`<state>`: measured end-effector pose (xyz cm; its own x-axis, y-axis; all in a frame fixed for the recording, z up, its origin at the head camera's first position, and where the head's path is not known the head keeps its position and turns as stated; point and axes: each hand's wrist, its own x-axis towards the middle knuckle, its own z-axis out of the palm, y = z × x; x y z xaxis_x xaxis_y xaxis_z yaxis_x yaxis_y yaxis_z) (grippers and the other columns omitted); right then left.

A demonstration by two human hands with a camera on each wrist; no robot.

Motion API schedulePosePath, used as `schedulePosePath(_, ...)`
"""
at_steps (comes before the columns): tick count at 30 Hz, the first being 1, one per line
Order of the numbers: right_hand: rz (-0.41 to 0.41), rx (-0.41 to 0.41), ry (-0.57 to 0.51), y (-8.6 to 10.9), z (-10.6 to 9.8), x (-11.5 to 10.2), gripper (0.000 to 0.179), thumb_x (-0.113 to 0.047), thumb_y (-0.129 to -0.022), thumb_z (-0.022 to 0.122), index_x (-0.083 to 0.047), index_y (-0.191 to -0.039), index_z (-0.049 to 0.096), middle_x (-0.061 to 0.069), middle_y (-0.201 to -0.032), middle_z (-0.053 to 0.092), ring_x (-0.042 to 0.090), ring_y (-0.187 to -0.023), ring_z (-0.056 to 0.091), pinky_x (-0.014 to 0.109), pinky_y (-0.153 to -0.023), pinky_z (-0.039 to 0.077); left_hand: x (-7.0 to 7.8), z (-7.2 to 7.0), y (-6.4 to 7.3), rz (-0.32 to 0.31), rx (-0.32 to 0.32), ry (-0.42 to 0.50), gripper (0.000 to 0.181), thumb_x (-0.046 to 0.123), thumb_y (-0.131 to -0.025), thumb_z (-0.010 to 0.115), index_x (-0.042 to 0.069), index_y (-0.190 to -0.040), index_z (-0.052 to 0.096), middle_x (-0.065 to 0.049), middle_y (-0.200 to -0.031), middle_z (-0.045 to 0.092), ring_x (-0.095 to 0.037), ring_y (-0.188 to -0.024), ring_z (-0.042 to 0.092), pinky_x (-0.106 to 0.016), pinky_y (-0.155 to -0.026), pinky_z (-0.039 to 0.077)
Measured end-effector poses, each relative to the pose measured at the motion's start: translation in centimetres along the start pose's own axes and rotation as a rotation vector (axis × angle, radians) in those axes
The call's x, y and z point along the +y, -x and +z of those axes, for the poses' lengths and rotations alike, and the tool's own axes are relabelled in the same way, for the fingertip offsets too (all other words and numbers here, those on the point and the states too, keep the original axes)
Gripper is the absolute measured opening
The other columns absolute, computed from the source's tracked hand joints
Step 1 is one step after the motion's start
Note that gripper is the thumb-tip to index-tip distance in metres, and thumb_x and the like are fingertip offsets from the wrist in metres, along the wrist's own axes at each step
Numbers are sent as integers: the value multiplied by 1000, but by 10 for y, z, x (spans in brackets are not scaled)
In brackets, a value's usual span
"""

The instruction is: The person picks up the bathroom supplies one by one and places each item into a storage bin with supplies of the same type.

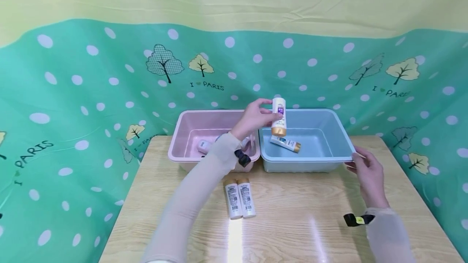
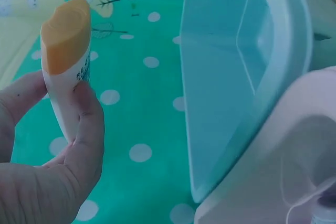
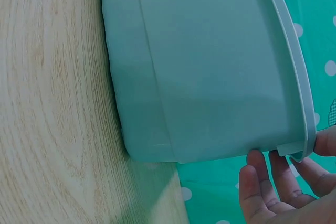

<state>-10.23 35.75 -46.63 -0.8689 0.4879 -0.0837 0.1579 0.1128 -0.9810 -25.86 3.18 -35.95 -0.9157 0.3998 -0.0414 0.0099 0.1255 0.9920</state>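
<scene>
1. Head view: the left hand (image 1: 256,116) pinches a white bottle (image 1: 278,106), gold cap (image 1: 278,132) down, seemingly above the blue bin (image 1: 307,167); the right hand (image 1: 370,175) grips that bin's near corner. Step judged: placing. Next move likely calls for lowering, then release.
2. Left wrist view: bottle smooth, flattened, slope-topped.
3. Right wrist view: bin matt, plastic-looking; desk (image 3: 52,103) wood-grained.
</scene>
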Motion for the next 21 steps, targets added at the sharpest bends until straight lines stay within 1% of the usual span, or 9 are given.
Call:
schedulePosePath(3,-3,1,-16,-1,-1,1,47,-32,-104,53,-12,-147,50,1,-119,60,11,-94,65,15,-72,54,1,10,-16,-52,1,-6,68,19,-85,83,10,-143,49,-10,-106,68,-21,-85,71,-31,-74,60)
schedulePosePath(6,-6,-3,-38,-1,-2,2,46,-31,-104,55,-12,-146,50,1,-119,61,11,-94,65,16,-73,55,0,20,-30,-104,3,-6,68,18,-85,83,11,-143,49,-9,-103,69,-19,-85,71,-30,-73,60)
schedulePosePath(9,-12,-11,-65,-2,-1,3,46,-30,-104,56,-11,-145,51,-1,-116,61,13,-95,66,17,-73,55,-4,29,-42,-135,24,-10,66,16,-84,83,10,-141,50,-9,-103,68,-20,-86,70,-33,-77,60)
schedulePosePath(11,-17,-14,-70,-3,-1,4,46,-30,-104,55,-11,-145,51,-2,-115,62,13,-95,66,17,-73,55,-8,33,-49,-142,42,-30,64,16,-84,84,9,-139,52,-9,-103,67,-20,-85,69,-34,-76,60)
schedulePosePath(14,-20,-18,-75,-3,-2,4,46,-30,-104,55,-11,-146,51,-2,-114,62,13,-95,66,16,-72,55,-13,40,-58,-155,47,-78,63,18,-84,84,7,-138,53,-9,-104,65,-19,-83,69,-30,-73,60)
schedulePosePath(17,-25,-14,-70,-3,-3,5,46,-30,-104,54,-12,-146,51,-3,-114,62,12,-95,66,17,-73,55,-18,45,-64,-168,28,-129,63,20,-85,83,5,-138,53,-8,-103,65,-18,-82,69,-26,-68,59)
schedulePosePath(21,-34,-13,-89,-3,-3,4,46,-29,-104,56,-9,-145,51,-2,-113,63,12,-92,67,18,-74,56,-26,52,-71,-195,17,-186,61,21,-85,84,5,-136,54,-8,-102,65,-17,-80,69,-28,-70,59)
